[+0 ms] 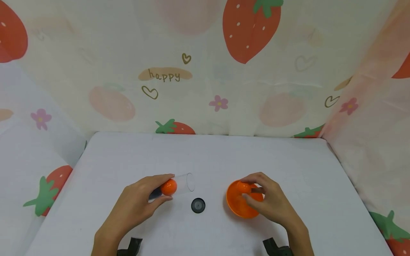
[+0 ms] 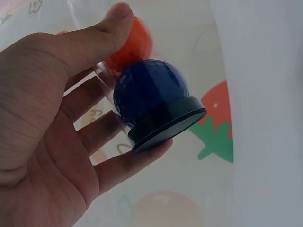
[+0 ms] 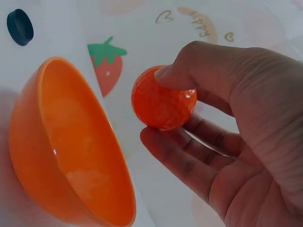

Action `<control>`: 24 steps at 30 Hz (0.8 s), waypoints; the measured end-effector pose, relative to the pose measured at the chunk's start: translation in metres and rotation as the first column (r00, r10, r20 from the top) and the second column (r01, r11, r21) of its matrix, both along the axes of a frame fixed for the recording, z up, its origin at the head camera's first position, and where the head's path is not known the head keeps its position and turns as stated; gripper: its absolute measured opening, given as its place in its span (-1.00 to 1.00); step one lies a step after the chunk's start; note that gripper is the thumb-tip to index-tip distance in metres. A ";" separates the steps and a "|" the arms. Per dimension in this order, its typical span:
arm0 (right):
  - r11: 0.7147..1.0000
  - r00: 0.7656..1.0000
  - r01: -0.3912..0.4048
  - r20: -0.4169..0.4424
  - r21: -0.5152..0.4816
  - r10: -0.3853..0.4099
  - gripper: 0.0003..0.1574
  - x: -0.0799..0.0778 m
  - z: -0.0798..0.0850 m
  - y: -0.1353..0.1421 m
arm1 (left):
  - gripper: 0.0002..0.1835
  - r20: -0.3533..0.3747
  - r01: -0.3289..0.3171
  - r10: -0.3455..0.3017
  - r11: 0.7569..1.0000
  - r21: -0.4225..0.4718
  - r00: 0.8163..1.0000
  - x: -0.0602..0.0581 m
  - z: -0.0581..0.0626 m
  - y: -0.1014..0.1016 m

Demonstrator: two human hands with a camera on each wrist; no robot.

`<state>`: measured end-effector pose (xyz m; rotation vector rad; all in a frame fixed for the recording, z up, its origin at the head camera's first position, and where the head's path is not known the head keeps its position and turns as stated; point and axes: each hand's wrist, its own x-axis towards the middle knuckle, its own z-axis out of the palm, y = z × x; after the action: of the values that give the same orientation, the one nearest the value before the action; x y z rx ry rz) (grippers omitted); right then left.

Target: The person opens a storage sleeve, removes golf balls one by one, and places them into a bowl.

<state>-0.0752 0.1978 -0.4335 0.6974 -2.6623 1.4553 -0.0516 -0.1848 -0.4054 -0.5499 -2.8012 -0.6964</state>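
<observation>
As the right hand (image 3: 262, 127) pinches it, the ball (image 3: 158, 104) seems dimpled.

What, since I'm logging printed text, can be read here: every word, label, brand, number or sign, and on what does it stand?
"happy": on a tan patch of the backdrop; blurred in the right wrist view.
No text is readable on the orange bowl, orange balls, blue ball, clear tube or dark caps.

Clear tube (image 1: 183, 183), its far end cut off by the left wrist view's top edge
</observation>
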 end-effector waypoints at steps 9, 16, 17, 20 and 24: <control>0.992 0.999 0.031 -0.017 0.120 -0.029 -0.52 -0.001 -0.005 0.002 | -0.35 0.018 -0.006 0.007 1.000 -0.015 1.000 0.000 0.000 0.002; 0.981 0.999 0.054 -0.015 0.185 -0.052 -0.54 0.000 -0.006 0.003 | -0.35 0.028 -0.001 0.001 1.000 -0.018 1.000 -0.001 -0.001 0.002; 0.980 0.999 0.052 -0.014 0.192 -0.050 -0.54 0.000 -0.006 0.003 | -0.35 0.029 -0.001 0.001 1.000 -0.019 1.000 -0.001 -0.001 0.003; 0.978 0.999 0.043 0.001 0.203 -0.044 -0.54 0.000 -0.007 0.002 | -0.35 0.030 0.000 0.001 1.000 -0.021 1.000 -0.001 -0.002 0.003; 0.975 0.999 0.040 0.019 0.220 -0.045 -0.55 0.001 -0.007 0.000 | -0.35 0.031 0.001 0.000 1.000 -0.026 1.000 -0.001 -0.002 0.002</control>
<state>-0.0745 0.1979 -0.4406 0.6334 -2.8664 1.1775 -0.0528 -0.1826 -0.4071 -0.5495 -2.8426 -0.6754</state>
